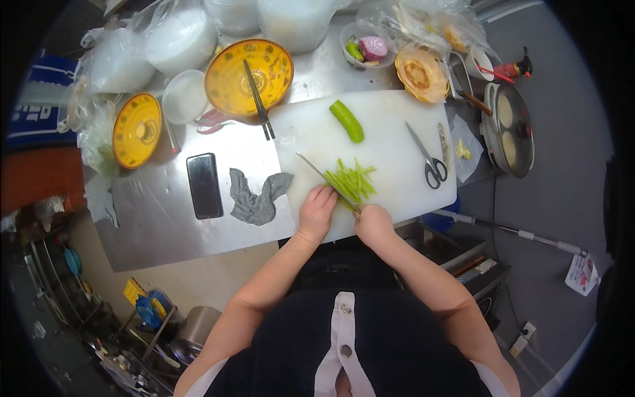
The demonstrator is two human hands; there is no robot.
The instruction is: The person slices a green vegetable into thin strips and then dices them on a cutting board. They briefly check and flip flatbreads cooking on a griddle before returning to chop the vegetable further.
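My right hand [373,223] is closed around the handle of a kitchen knife [325,178], whose blade points up and to the left. Beside the blade, on its left, my left hand [319,211] rests with bent fingers on green vegetable pieces, partly hidden under the fingers. Thin green strips [354,178] lie in a loose pile right of the blade, on a white cutting board [397,111]. Farther up the board is a larger piece of the green vegetable [347,121], with a cut end.
Black-handled scissors [430,161] lie on the board's right side. A grey cloth [255,198] and a smartphone [204,186] lie to the left. Chopsticks [258,101] rest across a yellow bowl [223,79]. Beyond the board, a clear bowl [347,37] holds a cut red onion [373,48].
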